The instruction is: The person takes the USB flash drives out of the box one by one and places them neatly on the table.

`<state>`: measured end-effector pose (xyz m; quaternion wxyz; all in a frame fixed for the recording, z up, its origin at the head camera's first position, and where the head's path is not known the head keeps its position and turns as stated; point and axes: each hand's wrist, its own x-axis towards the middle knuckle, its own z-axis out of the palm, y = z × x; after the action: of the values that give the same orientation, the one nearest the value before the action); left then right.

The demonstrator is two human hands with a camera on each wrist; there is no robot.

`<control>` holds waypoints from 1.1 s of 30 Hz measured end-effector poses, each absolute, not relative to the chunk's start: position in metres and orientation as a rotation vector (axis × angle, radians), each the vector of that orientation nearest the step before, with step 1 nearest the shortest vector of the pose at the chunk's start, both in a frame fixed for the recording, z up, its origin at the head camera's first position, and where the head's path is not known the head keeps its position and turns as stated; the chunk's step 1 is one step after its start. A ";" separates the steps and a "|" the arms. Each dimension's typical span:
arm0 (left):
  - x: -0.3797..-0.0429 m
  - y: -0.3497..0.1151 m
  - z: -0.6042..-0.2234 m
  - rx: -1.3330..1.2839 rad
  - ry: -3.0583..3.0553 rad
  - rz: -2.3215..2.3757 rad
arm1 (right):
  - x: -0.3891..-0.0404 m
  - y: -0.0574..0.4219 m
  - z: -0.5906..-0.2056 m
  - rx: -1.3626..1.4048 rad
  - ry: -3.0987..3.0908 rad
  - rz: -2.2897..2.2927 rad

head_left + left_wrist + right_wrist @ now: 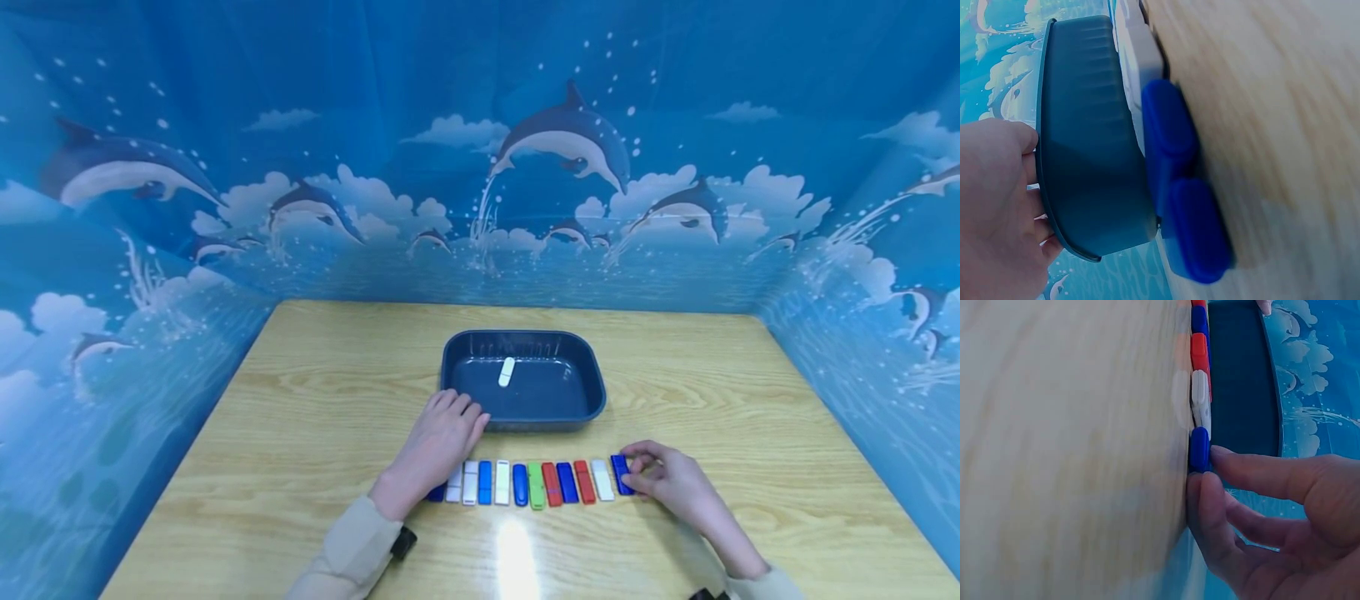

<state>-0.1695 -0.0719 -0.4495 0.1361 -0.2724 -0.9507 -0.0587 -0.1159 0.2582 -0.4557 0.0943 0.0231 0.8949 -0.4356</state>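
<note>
My right hand [671, 479] pinches a dark blue USB stick [621, 474] at the right end of a row; in the right wrist view the thumb and fingertips close on the stick's [1199, 450] edge. The left hand [442, 433] is at the near left corner of a dark blue plastic basin [525, 425]. Seen from the left wrist, its bent, relaxed fingers lie over the basin's rim, their tips hidden behind it. One white USB stick [507, 372] lies inside the basin. The row holds several others, among them a green stick [536, 486] and a red stick [584, 481].
Everything stands on a light wood-grain table [337, 375]. A blue curtain [420, 275] printed with dolphins surrounds its back and sides. The left forearm partly covers the left end of the row, where a dark blue stick [436, 494] peeks out.
</note>
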 end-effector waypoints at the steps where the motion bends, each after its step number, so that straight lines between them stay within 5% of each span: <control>1: -0.169 -0.072 -0.449 -0.786 -2.758 -0.169 | -0.116 0.258 -0.455 0.062 2.668 -1.263; 33: -0.168 -0.072 -0.448 -0.789 -2.761 -0.184 | -0.144 0.227 -0.417 -0.101 3.054 -1.117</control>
<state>-0.1684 -0.0721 -0.4484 0.1315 -0.2717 -0.9512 -0.0634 -0.1440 0.2271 -0.4168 -0.0561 -0.0311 0.9372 -0.3429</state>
